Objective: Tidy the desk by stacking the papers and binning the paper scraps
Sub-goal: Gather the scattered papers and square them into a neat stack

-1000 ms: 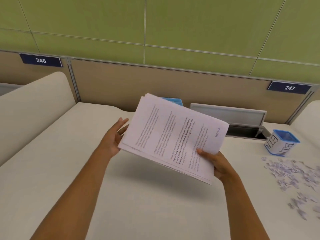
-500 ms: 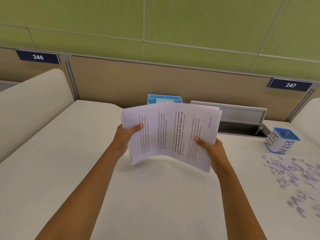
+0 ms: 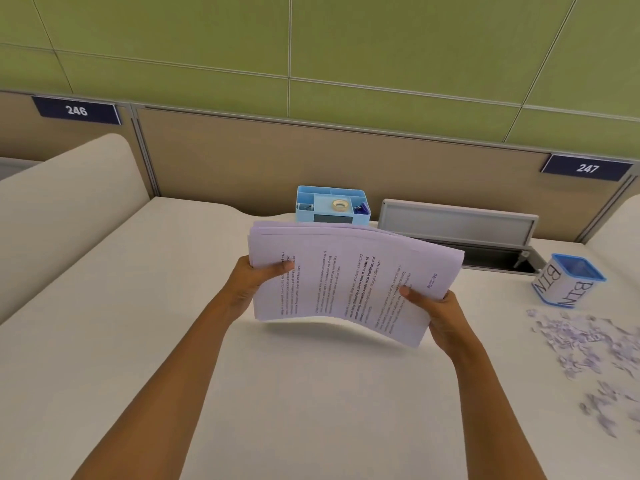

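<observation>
Two hands (left (image 3: 252, 282), right (image 3: 440, 313)) — one paper stack (image 3: 349, 275)

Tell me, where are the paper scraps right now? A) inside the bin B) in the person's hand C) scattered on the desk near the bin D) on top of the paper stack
C: the paper scraps lie loose on the desk, in front of the bin.

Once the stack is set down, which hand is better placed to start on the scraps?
Right. The right hand grips the papers on the side nearest the paper scraps and the bin; the left hand would likely have to cross over.
</observation>
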`<control>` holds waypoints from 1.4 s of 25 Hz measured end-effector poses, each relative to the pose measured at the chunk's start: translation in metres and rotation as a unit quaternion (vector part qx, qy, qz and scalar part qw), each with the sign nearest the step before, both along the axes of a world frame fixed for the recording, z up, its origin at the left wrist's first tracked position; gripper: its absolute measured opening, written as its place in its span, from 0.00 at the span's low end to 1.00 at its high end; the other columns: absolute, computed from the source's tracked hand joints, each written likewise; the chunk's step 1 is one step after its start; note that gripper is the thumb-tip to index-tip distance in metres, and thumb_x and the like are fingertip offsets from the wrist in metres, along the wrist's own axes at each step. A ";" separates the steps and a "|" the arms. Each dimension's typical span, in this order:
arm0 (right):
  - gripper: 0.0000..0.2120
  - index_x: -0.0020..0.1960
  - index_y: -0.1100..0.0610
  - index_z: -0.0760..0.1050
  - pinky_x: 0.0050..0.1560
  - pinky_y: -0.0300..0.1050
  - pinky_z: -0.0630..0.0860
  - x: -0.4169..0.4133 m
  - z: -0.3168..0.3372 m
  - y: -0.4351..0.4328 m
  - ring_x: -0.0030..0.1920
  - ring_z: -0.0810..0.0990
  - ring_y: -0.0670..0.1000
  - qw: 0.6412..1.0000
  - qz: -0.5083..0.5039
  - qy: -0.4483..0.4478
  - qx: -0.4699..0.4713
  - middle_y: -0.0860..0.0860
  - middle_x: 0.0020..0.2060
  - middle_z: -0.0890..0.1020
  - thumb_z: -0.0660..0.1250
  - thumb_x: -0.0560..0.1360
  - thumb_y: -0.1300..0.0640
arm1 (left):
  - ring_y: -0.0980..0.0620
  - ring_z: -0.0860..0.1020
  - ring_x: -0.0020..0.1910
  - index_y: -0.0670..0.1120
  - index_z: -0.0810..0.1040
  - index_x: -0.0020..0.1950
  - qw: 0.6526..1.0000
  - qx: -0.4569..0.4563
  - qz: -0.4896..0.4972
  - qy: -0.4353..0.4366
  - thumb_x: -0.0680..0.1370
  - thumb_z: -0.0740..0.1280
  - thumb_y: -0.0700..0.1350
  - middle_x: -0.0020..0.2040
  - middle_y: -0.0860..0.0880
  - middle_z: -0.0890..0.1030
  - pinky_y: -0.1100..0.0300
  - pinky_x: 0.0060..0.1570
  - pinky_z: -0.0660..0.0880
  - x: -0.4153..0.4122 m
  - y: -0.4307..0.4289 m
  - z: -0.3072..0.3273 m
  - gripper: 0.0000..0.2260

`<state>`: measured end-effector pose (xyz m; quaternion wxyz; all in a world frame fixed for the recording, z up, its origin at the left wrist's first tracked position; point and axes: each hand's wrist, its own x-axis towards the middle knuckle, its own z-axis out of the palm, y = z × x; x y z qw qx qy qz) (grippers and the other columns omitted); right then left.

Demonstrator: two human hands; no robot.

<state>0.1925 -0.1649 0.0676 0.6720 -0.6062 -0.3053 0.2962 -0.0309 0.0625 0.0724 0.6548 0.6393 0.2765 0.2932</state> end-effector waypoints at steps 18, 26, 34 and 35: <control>0.18 0.55 0.56 0.77 0.41 0.50 0.82 -0.001 -0.015 -0.007 0.46 0.84 0.59 0.996 0.015 0.010 -0.091 0.55 0.47 0.85 0.75 0.66 0.59 | 0.46 0.82 0.49 0.49 0.76 0.56 0.985 0.012 -0.043 0.166 0.71 0.74 0.47 0.51 0.48 0.82 0.54 0.44 0.79 -0.005 0.004 -0.004 0.15; 0.14 0.56 0.60 0.77 0.40 0.50 0.82 -0.029 -0.024 0.007 0.41 0.85 0.55 0.969 -0.112 0.218 0.008 0.55 0.45 0.85 0.69 0.71 0.65 | 0.45 0.79 0.49 0.37 0.74 0.61 0.972 -0.188 0.136 0.033 0.75 0.68 0.37 0.57 0.40 0.79 0.54 0.49 0.76 0.003 0.004 0.034 0.14; 0.23 0.66 0.57 0.69 0.46 0.53 0.82 -0.095 -0.027 0.065 0.52 0.81 0.57 0.929 -0.087 0.332 0.139 0.56 0.56 0.81 0.67 0.73 0.67 | 0.48 0.80 0.44 0.44 0.76 0.59 0.952 -0.255 0.155 -0.074 0.77 0.65 0.35 0.53 0.45 0.80 0.58 0.40 0.78 0.060 -0.074 0.017 0.12; 0.25 0.67 0.56 0.68 0.48 0.54 0.81 -0.095 -0.028 0.064 0.55 0.80 0.58 0.938 -0.075 0.310 0.136 0.56 0.57 0.80 0.68 0.72 0.67 | 0.47 0.80 0.46 0.45 0.76 0.59 0.953 -0.245 0.163 -0.068 0.77 0.65 0.35 0.53 0.45 0.80 0.55 0.44 0.78 0.057 -0.072 0.017 0.12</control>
